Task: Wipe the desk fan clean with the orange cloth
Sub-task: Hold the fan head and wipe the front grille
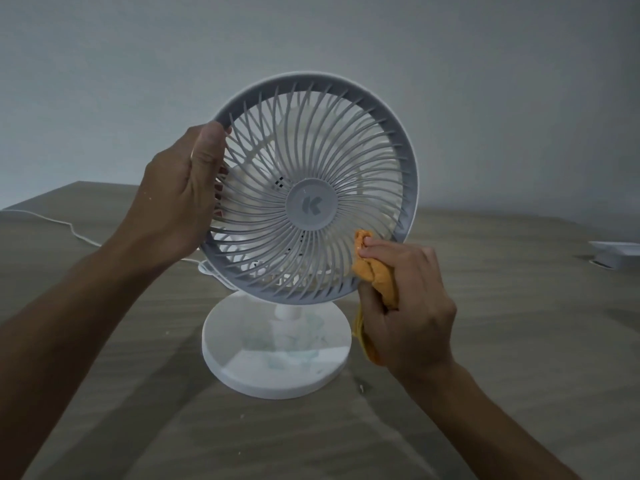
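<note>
- Between the two hands, on the wooden desk [485, 341], stands the desk fan [311, 206], its round head tilted back a little on a short neck above a white disc base [277, 358].
- From the head camera, the left hand [180, 199] is clamped on the left rim of the grille, thumb lying along the front edge and fingertips showing through the spokes from behind.
- To the other side, the right hand [405, 299] is closed around the bunched orange cloth [375, 271], pressing one corner of it against the lower right of the grille, just inside the rim; a loose tail of cloth hangs below that hand, beside the base.
- Beneath the right hand's reach, the base shows pale greenish smears, so I judge it not yet wiped.
- Behind the left forearm a white cord [69, 230] trails across the desk toward the fan; beyond the right hand, near the frame edge, sits a white object [616, 254] I cannot identify.
- Risks, as I judge them: the thin spokes could flex or snag the cloth if it is pushed hard; the fingertips behind the grille sit close to the blades; the tilted head could pivot should the left grip slacken; the dangling tail might drag through the smears and spread them.
</note>
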